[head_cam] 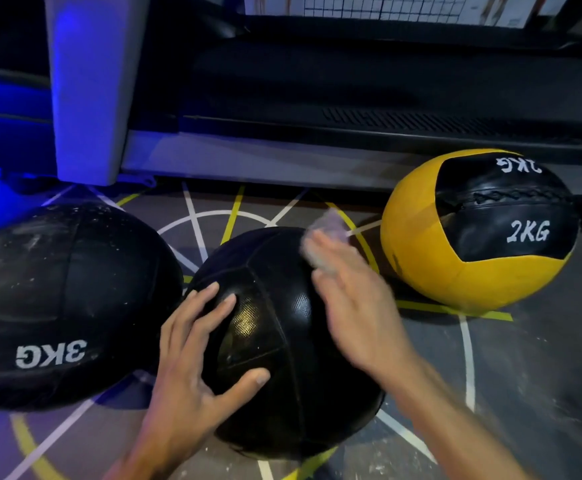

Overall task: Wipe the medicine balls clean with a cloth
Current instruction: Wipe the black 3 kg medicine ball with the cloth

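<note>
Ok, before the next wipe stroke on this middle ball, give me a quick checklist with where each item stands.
1. Left hand steadying the middle black ball: ok, fingers spread flat on it.
2. Cloth under the right hand, on the ball: ok, though motion-blurred.
3. Middle ball fully clean: cannot tell, underside hidden.
4. 3KG ball clean: not ok, dusty marks on top.
5. 2KG yellow ball clear of the stroke: ok, apart.

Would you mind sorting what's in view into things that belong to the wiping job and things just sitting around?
Part of the job:
middle black ball
3KG black ball
yellow 2KG ball
cloth
left hand
right hand

Just there:
treadmill
floor
</note>
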{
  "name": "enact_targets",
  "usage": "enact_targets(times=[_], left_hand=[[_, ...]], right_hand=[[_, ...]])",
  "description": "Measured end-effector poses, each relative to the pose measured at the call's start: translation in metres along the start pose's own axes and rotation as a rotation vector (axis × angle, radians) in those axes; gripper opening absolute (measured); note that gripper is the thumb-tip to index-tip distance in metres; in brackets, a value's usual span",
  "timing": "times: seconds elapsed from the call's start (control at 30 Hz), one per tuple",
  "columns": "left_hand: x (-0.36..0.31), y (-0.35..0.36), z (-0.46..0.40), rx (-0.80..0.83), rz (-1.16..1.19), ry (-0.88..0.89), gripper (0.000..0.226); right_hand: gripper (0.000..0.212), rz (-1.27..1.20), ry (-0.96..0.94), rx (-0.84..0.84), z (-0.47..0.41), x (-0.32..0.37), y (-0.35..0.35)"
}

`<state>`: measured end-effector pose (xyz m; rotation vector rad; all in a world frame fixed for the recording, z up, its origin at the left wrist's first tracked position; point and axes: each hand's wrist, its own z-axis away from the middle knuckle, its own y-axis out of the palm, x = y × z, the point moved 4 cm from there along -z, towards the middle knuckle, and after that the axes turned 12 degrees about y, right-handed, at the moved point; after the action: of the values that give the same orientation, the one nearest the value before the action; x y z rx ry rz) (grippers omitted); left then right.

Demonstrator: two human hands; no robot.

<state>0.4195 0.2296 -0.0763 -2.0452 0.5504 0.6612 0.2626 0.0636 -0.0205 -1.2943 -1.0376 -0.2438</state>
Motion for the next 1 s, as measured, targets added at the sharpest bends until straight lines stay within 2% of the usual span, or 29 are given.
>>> enact_targets(times=[0.07, 0.13, 0.2, 0.27, 0.33, 0.37, 0.4, 0.5, 0.6, 0.67, 0.73, 0.8, 0.87, 0.93, 1.0], left_hand=[[0.000, -0.003, 0.001, 0.000, -0.021, 0.021, 0.085], [0.000, -0.004, 0.003, 0.008, -0.009, 0.010, 0.087], [-0.002, -0.004, 0.003, 0.003, 0.010, -0.011, 0.087], [-0.004, -0.003, 0.003, 0.018, 0.022, -0.033, 0.087], [-0.007, -0.002, 0.002, 0.027, 0.035, -0.064, 0.091], [-0.008, -0.001, 0.001, 0.023, 0.044, -0.080, 0.095], [-0.009, -0.001, -0.001, 0.016, 0.059, -0.098, 0.101], [-0.005, 0.000, -0.003, -0.004, 0.101, -0.121, 0.117], [0.002, -0.004, 0.000, -0.030, 0.166, -0.158, 0.112], [-0.001, -0.005, 0.002, 0.001, 0.157, -0.147, 0.114], [-0.007, -0.004, 0.001, 0.042, 0.137, -0.126, 0.116], [-0.011, -0.004, -0.001, 0.072, 0.156, -0.138, 0.112], [-0.013, -0.005, -0.004, 0.116, 0.174, -0.153, 0.108], [-0.012, -0.006, -0.009, 0.155, 0.178, -0.138, 0.106], [-0.009, -0.008, -0.016, 0.174, 0.164, -0.099, 0.105]], right_hand=[[0.052, 0.241, -0.345, 0.104, 0.030, 0.036, 0.023], [0.056, 0.333, -0.448, 0.217, 0.037, 0.037, 0.026], [0.049, 0.145, -0.353, 0.184, 0.012, 0.009, 0.014], [0.042, -0.077, -0.036, 0.113, -0.028, -0.023, -0.005], [0.042, -0.115, 0.169, 0.118, -0.052, -0.032, -0.013], [0.040, -0.080, 0.163, 0.111, -0.049, -0.022, -0.011], [0.038, -0.012, 0.082, 0.086, -0.040, -0.005, -0.007], [0.042, 0.320, -0.382, 0.100, 0.022, 0.050, 0.027], [0.055, 0.421, -0.553, 0.321, 0.077, 0.042, 0.052], [0.057, 0.424, -0.618, 0.343, 0.078, 0.027, 0.038], [0.052, 0.300, -0.512, 0.303, 0.055, 0.018, 0.018], [0.049, 0.162, -0.282, 0.173, 0.013, 0.009, 0.001], [0.049, 0.147, -0.100, 0.069, -0.022, 0.000, -0.008], [0.050, 0.152, -0.079, 0.061, -0.027, -0.001, -0.008], [0.046, 0.149, -0.179, 0.074, -0.003, 0.007, -0.001]])
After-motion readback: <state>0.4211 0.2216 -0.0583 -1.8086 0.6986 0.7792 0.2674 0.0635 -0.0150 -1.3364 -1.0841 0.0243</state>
